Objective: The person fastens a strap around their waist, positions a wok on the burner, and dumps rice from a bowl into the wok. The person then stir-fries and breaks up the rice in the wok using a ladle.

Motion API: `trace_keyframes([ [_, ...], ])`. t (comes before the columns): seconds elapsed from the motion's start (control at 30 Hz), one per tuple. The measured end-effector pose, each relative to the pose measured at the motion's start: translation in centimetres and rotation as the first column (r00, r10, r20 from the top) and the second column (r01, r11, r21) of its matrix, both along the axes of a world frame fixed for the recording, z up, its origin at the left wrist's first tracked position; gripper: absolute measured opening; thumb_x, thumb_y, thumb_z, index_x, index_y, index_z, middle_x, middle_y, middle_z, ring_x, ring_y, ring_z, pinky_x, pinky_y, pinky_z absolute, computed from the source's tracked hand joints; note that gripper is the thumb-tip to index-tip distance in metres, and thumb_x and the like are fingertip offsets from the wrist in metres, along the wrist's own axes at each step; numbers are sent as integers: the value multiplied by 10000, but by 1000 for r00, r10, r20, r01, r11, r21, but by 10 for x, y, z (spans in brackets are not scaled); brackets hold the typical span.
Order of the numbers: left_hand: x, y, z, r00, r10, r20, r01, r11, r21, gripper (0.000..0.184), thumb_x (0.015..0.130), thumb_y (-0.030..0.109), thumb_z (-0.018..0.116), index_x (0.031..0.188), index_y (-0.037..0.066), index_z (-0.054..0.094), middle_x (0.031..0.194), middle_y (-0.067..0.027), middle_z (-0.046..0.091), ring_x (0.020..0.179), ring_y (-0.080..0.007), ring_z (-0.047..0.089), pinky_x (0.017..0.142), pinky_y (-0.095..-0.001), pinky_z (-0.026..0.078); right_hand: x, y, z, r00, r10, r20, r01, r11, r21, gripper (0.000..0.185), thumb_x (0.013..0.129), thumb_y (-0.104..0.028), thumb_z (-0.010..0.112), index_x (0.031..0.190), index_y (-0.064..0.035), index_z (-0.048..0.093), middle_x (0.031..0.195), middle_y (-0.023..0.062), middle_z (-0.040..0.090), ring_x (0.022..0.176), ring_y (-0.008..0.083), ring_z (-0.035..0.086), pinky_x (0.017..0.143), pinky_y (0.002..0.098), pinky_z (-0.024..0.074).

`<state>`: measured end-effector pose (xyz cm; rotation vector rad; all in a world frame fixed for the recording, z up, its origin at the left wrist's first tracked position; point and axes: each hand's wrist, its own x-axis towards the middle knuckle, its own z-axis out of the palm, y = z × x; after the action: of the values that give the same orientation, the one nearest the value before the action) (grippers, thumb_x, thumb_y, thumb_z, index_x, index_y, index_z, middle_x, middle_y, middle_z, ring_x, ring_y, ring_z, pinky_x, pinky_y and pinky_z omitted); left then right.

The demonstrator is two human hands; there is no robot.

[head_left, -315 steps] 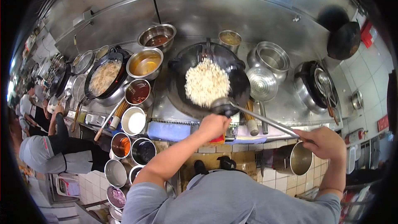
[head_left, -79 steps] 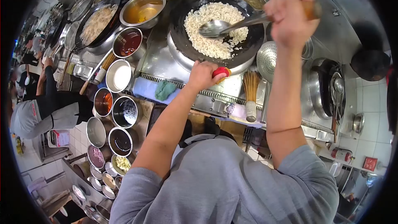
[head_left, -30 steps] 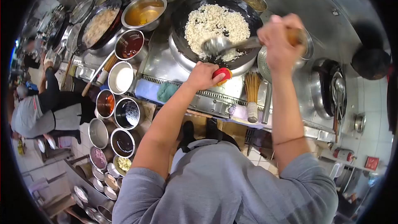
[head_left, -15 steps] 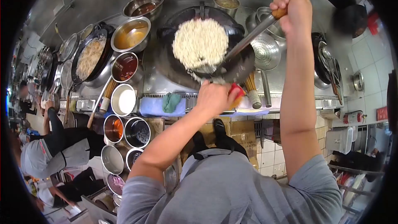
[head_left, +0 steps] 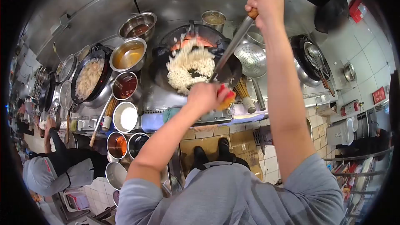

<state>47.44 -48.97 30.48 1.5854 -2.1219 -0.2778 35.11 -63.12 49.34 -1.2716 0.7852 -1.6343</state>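
Observation:
My left hand [head_left: 205, 97] is closed round a red and yellow cloth [head_left: 225, 97] at the near edge of the black wok [head_left: 160, 77]. White rice [head_left: 189, 68] rises in the wok, part of it in the air and blurred. Behind the wok's raised far side the burner [head_left: 193, 41] glows orange. My right hand [head_left: 266, 2] is raised at the upper right, wrapped round the wooden handle end of a long metal ladle [head_left: 233, 46]. The ladle slants down into the wok; its bowl is hidden behind my left hand and the wok's contents.
Left of the wok are a bowl of yellow liquid [head_left: 128, 55], a pot of red sauce [head_left: 125, 86] and a pan of frying food [head_left: 88, 77]. A perforated strainer [head_left: 251, 60] and a bamboo brush [head_left: 243, 96] lie to the right. A co-worker [head_left: 58, 168] stands at the left.
The wok is tilted toward me and the rice flies up, where it lay in the wok before. Orange glow now shows behind it. My right hand still holds the ladle, raised higher than a second ago.

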Motion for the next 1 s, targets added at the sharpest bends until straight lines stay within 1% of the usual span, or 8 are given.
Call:
trace_keyframes([
  [0.17, -12, -1, -151, 980, 188, 56, -178, 971, -158, 413, 950, 442, 466, 763, 132, 664, 694, -120, 671, 632, -283, 646, 723, -461, 424, 30, -10, -96, 973, -103, 206, 131, 983, -127, 219, 944, -108, 562, 787, -97, 411, 548, -2, 417, 426, 102, 400, 411, 292, 372],
  [0.27, -17, 51, -93, 984, -62, 169, 6, 950, 311, 413, 942, 444, 475, 817, 132, 713, 772, -122, 695, 775, -278, 676, 780, -477, 436, 10, -1, -66, 995, 27, 94, -22, 998, -59, 222, 954, -99, 557, 799, -110, 399, 548, -8, 402, 430, 96, 383, 411, 299, 372],
  [0.3, -17, 53, -78, 999, -40, -5, 39, 993, -110, 432, 917, 444, 521, 727, 106, 711, 676, -128, 664, 679, -309, 664, 741, -455, 475, 3, 6, -50, 999, 53, 8, -53, 998, 43, 233, 947, -109, 576, 786, -114, 407, 553, -21, 395, 431, 79, 371, 420, 283, 370],
  [0.4, 0, 1, -3, 997, 9, 76, 0, 992, -126, 437, 900, 463, 546, 684, 110, 687, 556, -113, 617, 538, -313, 622, 607, -416, 491, -12, 20, -4, 992, 76, 102, -71, 996, -59, 240, 931, -138, 601, 771, -115, 424, 549, -31, 413, 407, 70, 393, 374, 246, 338],
  [0.5, 3, -40, -74, 987, 116, 112, -90, 974, -210, 463, 900, 504, 528, 659, 137, 671, 605, -112, 641, 566, -292, 635, 664, -438, 473, 22, 10, -42, 981, -192, -22, 191, 980, -60, 247, 938, -121, 585, 765, -105, 409, 557, -13, 445, 423, 93, 436, 395, 263, 381],
  [0.7, -22, 51, -94, 999, 19, 26, -24, 981, 194, 409, 904, 457, 542, 737, 121, 704, 686, -119, 663, 693, -293, 668, 735, -482, 469, -4, -2, -68, 989, 53, 136, -44, 997, -67, 211, 950, -91, 558, 811, -92, 399, 539, 3, 432, 410, 86, 420, 369, 262, 342],
  [0.83, -2, -7, -10, 999, 43, 17, -41, 994, -102, 437, 867, 482, 597, 644, 115, 676, 622, -120, 640, 588, -303, 637, 668, -404, 478, -18, 24, -13, 981, 72, 182, -57, 995, -88, 221, 945, -132, 585, 815, -94, 410, 540, -1, 418, 401, 83, 396, 369, 255, 341],
  [1.0, -14, -7, -137, 982, 184, 41, -177, 974, -143, 399, 916, 483, 516, 766, 149, 675, 641, -76, 655, 606, -259, 642, 694, -452, 427, 21, 1, -109, 981, -50, 188, 89, 974, -209, 239, 955, -95, 554, 800, -98, 372, 514, 11, 445, 412, 103, 469, 381, 255, 367],
])
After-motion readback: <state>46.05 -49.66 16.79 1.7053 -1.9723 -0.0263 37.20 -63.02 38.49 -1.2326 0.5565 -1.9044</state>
